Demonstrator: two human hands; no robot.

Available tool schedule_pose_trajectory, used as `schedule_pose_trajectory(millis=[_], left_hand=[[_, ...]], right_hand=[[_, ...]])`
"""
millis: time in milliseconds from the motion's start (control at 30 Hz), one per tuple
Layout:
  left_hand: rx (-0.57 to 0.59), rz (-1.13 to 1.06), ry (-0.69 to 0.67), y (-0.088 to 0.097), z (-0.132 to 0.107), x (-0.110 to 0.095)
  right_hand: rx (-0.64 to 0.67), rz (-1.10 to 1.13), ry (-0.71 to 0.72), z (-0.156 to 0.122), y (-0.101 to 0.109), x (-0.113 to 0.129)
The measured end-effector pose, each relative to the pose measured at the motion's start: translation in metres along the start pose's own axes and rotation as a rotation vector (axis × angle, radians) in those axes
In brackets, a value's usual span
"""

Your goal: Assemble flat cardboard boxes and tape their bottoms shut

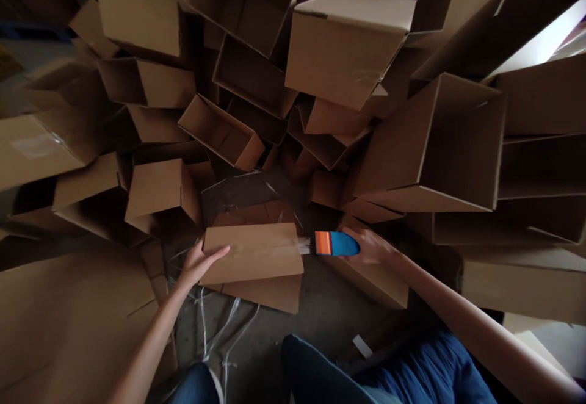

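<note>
A closed cardboard box (pixel 256 250) lies in front of me over flat cardboard pieces (pixel 270 291). My left hand (pixel 201 262) grips its left end, thumb on the top face. In my right hand (pixel 366 246) is a blue and orange tape dispenser (pixel 337 243), just off the box's right end. A short strip of clear tape (pixel 304 245) sticks out from that end toward the dispenser. Whether the strip still joins the dispenser, I cannot tell.
Many open cardboard boxes are heaped ahead, among them a large one (pixel 394 141) at the right. Another box (pixel 370 282) lies under my right hand. White plastic straps (pixel 206 324) and a small white piece (pixel 362 346) are on the floor. My knees are at the bottom.
</note>
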State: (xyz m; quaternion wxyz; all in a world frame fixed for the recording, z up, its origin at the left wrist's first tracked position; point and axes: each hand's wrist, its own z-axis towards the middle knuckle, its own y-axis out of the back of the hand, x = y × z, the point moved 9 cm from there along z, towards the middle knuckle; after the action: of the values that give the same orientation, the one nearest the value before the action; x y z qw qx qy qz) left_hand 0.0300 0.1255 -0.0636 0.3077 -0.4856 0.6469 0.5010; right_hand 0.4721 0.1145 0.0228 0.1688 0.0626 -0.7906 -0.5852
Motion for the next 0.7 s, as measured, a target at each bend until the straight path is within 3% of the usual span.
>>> schedule_pose_trajectory(millis=[200, 367, 533, 700], left_hand=[[-0.027, 0.026, -0.014, 0.004, -0.004, -0.010], [-0.001, -0.025, -0.015, 0.001, 0.000, -0.002], [0.006, 0.009, -0.007, 0.000, 0.003, 0.006], [0.009, -0.043, -0.049, -0.002, -0.002, -0.005]], right_hand=[[0.013, 0.024, 0.048, -0.001, -0.001, -0.004], [0.023, -0.017, 0.030, -0.002, 0.002, -0.013], [0.086, -0.077, 0.013, 0.007, -0.008, -0.003], [0.068, -0.108, 0.006, 0.028, -0.023, 0.013]])
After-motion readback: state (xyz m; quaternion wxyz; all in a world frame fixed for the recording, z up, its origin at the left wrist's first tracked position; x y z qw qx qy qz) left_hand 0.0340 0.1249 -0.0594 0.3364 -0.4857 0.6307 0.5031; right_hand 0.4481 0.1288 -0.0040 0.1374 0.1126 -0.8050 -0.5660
